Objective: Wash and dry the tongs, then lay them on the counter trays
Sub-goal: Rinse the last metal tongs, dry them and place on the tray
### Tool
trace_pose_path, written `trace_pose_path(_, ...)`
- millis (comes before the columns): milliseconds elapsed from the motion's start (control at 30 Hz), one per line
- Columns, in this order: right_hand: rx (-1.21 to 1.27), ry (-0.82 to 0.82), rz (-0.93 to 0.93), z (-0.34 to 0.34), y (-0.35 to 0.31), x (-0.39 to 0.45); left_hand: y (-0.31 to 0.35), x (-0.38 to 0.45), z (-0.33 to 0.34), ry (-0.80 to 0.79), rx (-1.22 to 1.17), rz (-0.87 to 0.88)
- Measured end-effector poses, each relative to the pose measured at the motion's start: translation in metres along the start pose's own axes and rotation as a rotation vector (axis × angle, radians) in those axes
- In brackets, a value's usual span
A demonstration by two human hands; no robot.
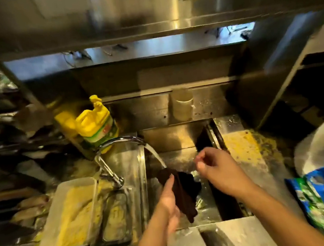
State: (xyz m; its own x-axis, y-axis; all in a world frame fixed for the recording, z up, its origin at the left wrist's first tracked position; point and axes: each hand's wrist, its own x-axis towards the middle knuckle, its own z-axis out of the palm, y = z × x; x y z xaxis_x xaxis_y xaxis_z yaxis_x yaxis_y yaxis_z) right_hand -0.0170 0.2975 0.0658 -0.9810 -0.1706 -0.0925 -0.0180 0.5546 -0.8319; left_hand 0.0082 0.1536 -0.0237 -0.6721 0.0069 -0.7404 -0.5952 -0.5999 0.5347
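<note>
Two bare forearms, no sleeves in view. Left hand (168, 200) and right hand (217, 169) bare: no gloves, rings, watch or wristbands visible.

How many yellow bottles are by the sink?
2, both left of the tap: a big yellow plastic jug with a green label, and a plain yellow bottle behind it. More may be hidden.

Dim, warm yellowish light; glare streaks the steel shelf (164, 26) above the sink (180, 139); edges blurred and bowed.
</note>
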Motion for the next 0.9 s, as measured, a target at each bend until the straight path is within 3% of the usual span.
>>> trace_pose_path(267, 0.021, -0.021, -0.110, 0.084, -0.077, 0.076, 0.032, 0.035, -0.073, 0.204, 0.062, 0.148)
trace_pose_path(400, -0.153, -0.078, -0.166, 0.104, -0.095, 0.114, 0.053, 0.069, -0.087, 0.270, 0.137, 0.263)
trace_pose_path(633, -0.217, -0.148, -0.330, 0.106, -0.094, 0.138, 0.117, 0.120, -0.082, 0.513, 0.581, 0.433)
trace_pose_path(900, -0.193, -0.191, -0.346, 0.106, -0.085, 0.150, 0.177, 0.163, -0.080, 0.439, 1.107, 0.441)
